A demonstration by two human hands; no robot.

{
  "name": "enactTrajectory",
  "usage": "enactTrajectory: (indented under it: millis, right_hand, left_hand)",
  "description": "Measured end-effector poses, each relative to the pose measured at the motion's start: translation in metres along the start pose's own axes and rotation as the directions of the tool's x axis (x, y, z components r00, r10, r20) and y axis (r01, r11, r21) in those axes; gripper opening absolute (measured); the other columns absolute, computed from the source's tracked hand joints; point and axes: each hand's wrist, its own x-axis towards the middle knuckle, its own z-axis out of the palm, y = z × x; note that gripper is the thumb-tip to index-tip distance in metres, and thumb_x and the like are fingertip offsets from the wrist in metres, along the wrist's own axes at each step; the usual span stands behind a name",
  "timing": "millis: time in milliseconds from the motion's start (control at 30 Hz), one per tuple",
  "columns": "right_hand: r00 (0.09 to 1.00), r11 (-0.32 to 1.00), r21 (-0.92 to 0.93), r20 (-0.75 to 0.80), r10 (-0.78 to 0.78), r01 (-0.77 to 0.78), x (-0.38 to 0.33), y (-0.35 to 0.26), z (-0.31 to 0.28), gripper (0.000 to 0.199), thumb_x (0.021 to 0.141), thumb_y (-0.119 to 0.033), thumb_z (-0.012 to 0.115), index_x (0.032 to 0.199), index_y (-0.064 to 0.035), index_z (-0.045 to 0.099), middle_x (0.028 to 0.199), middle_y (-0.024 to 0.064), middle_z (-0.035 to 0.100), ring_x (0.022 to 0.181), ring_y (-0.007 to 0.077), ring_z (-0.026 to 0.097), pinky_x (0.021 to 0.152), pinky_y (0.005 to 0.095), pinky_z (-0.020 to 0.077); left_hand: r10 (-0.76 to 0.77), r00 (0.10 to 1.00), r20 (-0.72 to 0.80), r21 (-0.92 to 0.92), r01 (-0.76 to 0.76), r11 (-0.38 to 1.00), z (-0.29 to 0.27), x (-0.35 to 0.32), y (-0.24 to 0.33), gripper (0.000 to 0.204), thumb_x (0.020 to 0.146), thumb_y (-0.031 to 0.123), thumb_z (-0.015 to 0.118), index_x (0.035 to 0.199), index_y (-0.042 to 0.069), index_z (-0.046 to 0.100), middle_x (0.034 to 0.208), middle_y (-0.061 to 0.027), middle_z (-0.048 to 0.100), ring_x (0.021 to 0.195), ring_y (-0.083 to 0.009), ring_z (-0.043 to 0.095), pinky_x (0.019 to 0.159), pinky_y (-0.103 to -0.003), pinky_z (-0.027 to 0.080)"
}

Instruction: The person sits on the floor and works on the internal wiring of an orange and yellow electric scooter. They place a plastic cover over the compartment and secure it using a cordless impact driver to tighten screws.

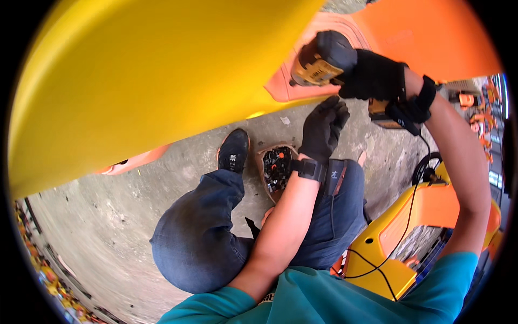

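My right hand [372, 75], in a black glove, is wrapped around the handle of a black and yellow cordless impact driver [321, 59]. The tool's nose points left and down toward the yellow plastic panel [162, 81], beside a salmon-orange moulded part [286, 86]. Just below the driver, my left hand [325, 128], also gloved in black, has its fingers bent together close to the panel's lower edge. Whatever sits between those fingertips, if anything, is too small to make out. Under my left wrist stands an open container [261, 164] of small black and orange pieces.
Over the upper right spreads a large orange plastic piece [431, 40]. Yellow and orange moulded parts [377, 245] lie by my right side, with a thin black cable [413, 210] running past them. My bent legs [197, 232] rest above the grey concrete floor [118, 216].
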Motion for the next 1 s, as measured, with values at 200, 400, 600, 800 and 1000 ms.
enactTrajectory:
  millis: [200,400,600,800,1000]
  right_hand:
    - [0.999,0.992,-0.124,0.025,-0.023,0.026,-0.010,-0.010,0.001,0.032,0.082,-0.011,0.067,0.112,-0.0024,0.065,0.080,0.0105,0.068,0.059,0.0180,0.063,0.051,0.0283,0.0505]
    - [0.994,0.972,-0.208,0.047,-0.100,0.107,0.008,-0.012,0.006,0.020,0.082,-0.016,0.067,0.098,-0.0027,0.064,0.082,0.0089,0.067,0.070,0.0200,0.063,0.064,0.0337,0.0523]
    - [0.993,0.989,-0.136,0.113,-0.044,0.059,-0.002,-0.020,-0.003,0.020,0.075,-0.011,0.071,0.090,-0.0019,0.064,0.077,0.0056,0.064,0.072,0.0155,0.059,0.065,0.0321,0.0496]
    - [0.994,0.989,-0.139,0.088,0.062,-0.049,-0.012,-0.013,0.000,0.013,0.079,-0.009,0.068,0.087,-0.0025,0.061,0.071,0.0019,0.059,0.065,0.0120,0.054,0.060,0.0300,0.0464]
    - [0.989,0.999,-0.015,0.142,0.043,-0.042,-0.006,-0.009,0.000,0.014,0.078,-0.010,0.069,0.086,-0.0033,0.060,0.071,0.0013,0.059,0.065,0.0110,0.054,0.057,0.0290,0.0452]
  left_hand:
    - [-0.053,0.998,-0.019,0.049,0.054,0.997,0.005,-0.007,0.000,0.033,0.099,0.008,0.048,0.129,-0.003,0.049,0.118,-0.0194,0.062,0.102,-0.0230,0.066,0.092,-0.034,0.055]
    - [-0.020,0.998,-0.060,0.110,0.026,0.994,-0.003,-0.009,0.018,0.032,0.101,0.010,0.045,0.130,-0.003,0.048,0.118,-0.0197,0.062,0.100,-0.0222,0.066,0.091,-0.033,0.056]
    - [-0.032,0.996,-0.081,0.106,0.040,0.994,0.007,-0.010,0.014,0.033,0.101,0.013,0.045,0.130,-0.004,0.047,0.118,-0.0199,0.062,0.100,-0.0222,0.066,0.090,-0.033,0.056]
    - [-0.079,0.993,-0.082,0.121,0.089,0.989,0.013,-0.009,-0.002,0.033,0.102,0.015,0.045,0.130,-0.003,0.049,0.118,-0.0189,0.063,0.099,-0.0219,0.067,0.087,-0.033,0.057]
    - [-0.078,0.991,-0.105,0.138,0.093,0.986,0.007,-0.009,0.002,0.033,0.102,0.016,0.047,0.129,-0.002,0.049,0.117,-0.0180,0.064,0.097,-0.0219,0.067,0.084,-0.033,0.057]
